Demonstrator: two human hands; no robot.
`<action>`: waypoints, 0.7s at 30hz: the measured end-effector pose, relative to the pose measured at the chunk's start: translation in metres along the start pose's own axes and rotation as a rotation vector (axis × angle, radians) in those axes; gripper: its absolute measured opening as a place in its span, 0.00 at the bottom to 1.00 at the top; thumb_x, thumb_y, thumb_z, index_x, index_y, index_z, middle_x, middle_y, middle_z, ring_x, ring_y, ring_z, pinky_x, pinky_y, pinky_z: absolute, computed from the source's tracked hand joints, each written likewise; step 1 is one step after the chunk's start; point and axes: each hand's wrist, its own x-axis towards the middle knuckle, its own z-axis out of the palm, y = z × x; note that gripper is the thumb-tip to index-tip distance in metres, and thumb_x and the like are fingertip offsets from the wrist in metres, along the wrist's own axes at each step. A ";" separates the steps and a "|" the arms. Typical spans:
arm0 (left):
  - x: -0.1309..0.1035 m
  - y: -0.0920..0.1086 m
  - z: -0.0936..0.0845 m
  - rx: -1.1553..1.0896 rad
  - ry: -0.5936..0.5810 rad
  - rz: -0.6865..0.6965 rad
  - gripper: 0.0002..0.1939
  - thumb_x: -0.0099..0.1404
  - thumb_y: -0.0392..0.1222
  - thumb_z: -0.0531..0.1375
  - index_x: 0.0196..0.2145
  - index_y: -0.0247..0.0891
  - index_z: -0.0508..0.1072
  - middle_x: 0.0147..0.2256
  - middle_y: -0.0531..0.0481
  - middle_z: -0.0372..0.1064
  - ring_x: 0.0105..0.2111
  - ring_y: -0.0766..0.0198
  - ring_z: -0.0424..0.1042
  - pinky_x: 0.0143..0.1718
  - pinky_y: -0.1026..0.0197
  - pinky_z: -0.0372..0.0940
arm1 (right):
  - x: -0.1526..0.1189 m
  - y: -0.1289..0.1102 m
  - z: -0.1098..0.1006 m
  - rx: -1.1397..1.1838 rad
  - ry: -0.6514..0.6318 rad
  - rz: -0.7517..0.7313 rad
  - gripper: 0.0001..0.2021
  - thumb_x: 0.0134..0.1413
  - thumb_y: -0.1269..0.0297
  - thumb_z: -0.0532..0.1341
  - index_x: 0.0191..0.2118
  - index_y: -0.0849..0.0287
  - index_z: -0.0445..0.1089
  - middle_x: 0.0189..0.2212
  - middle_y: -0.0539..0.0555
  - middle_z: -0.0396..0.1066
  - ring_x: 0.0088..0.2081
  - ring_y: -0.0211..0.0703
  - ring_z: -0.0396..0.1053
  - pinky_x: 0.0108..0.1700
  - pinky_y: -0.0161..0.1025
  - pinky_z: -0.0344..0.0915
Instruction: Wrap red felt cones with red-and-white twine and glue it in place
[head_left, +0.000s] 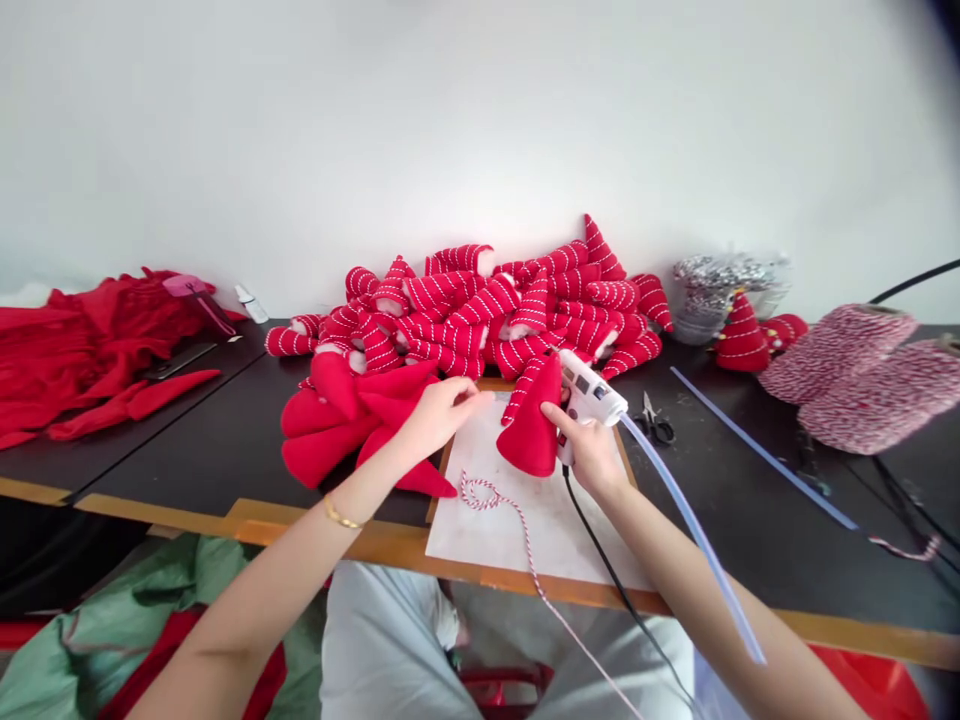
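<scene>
My right hand [592,450] is wrapped round a white glue gun [592,388], its thumb pressing a plain red felt cone [531,430] against the gun. A long translucent glue stick [686,520] comes out of the gun's back end. To the left, my left hand [444,408] hovers over the white sheet [480,535], thumb and index finger stretched out and slightly apart, with nothing visible in them. Beside it lies a heap of plain red cones [322,425]. Red-and-white twine [529,540] curls on the sheet and runs down over the table edge.
Striped red stuffed cones [450,300] are piled against the wall. Scissors [656,425], another glue stick [765,448], decorated cones [741,335] and twine spools [874,395] lie right. Red fabric [97,340] and a phone [184,361] lie left. A black cord [600,555] hangs from the gun.
</scene>
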 end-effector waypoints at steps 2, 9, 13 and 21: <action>-0.020 -0.012 -0.011 0.295 -0.073 0.029 0.18 0.57 0.52 0.68 0.18 0.40 0.70 0.22 0.52 0.64 0.26 0.61 0.63 0.36 0.56 0.58 | 0.001 -0.001 0.001 0.023 0.012 -0.004 0.36 0.46 0.48 0.70 0.58 0.59 0.65 0.52 0.61 0.72 0.47 0.55 0.73 0.32 0.40 0.73; -0.070 -0.042 0.014 0.595 -0.193 -0.064 0.11 0.58 0.42 0.67 0.21 0.39 0.74 0.28 0.46 0.71 0.34 0.52 0.69 0.43 0.50 0.57 | -0.001 -0.002 0.004 0.115 -0.034 -0.060 0.38 0.45 0.55 0.73 0.62 0.54 0.63 0.54 0.58 0.70 0.52 0.54 0.71 0.45 0.42 0.74; -0.054 -0.025 0.001 0.382 -0.264 -0.070 0.10 0.63 0.41 0.62 0.25 0.38 0.73 0.30 0.48 0.70 0.33 0.56 0.71 0.40 0.55 0.60 | -0.004 -0.008 0.005 0.153 -0.081 -0.031 0.34 0.42 0.55 0.75 0.57 0.54 0.67 0.50 0.57 0.72 0.52 0.53 0.71 0.51 0.45 0.72; -0.003 0.022 -0.015 -0.520 -0.140 -0.197 0.16 0.62 0.53 0.65 0.36 0.39 0.70 0.24 0.57 0.64 0.23 0.71 0.65 0.25 0.68 0.61 | -0.003 -0.020 0.003 0.036 -0.195 0.064 0.23 0.37 0.54 0.76 0.39 0.56 0.71 0.36 0.54 0.74 0.40 0.52 0.72 0.46 0.50 0.72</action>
